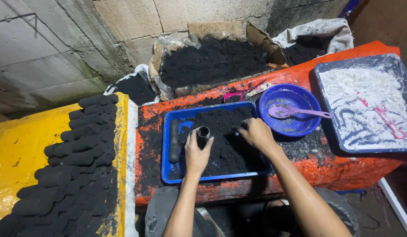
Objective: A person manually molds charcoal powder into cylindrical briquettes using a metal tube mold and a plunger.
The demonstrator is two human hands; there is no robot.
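In the blue tray point(168, 171) on the orange desk point(344, 169): my left hand point(197, 154), grip closed round a short metal tube point(203, 133) held upright over black powder point(230, 140); my right hand point(257, 134), fingers dug into that powder, grip loosely curled. Left of the tray: black pressed cylinders point(72, 166), many stacked. Powder heaped in the tray, unpressed. Right of it: blue bowl point(295, 127) with spoon point(295, 113), unobstructing.

Single head camera looks steeply down, close above the orange table point(344, 169).

left hand point(197, 151) gripping, right hand point(256, 133) palm down
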